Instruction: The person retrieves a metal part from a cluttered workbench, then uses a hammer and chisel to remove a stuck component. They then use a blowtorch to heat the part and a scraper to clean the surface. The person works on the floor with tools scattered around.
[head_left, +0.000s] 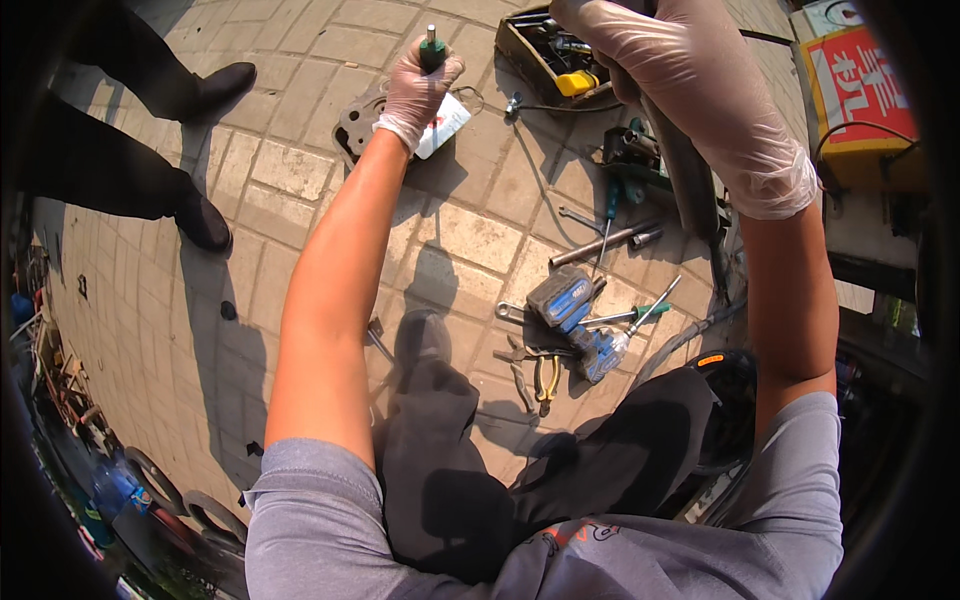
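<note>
My left hand, in a thin clear glove, is closed around a green-handled tool whose short metal shank points away from me. Below that hand, a grey metal casting with holes lies on the paving beside a white printed packet. At the top right my right hand, gloved too, is bent over a long dark curved part. Its fingertips are partly cut off by the frame, so its grip is unclear. Between my knees and hands lies a blue cordless impact driver with a long bit.
Pliers, wrenches, a steel tube and screwdrivers lie on the brick paving. An open toolbox holds sockets and a yellow item. Another person's shoes stand at left. A red-yellow sign is at right.
</note>
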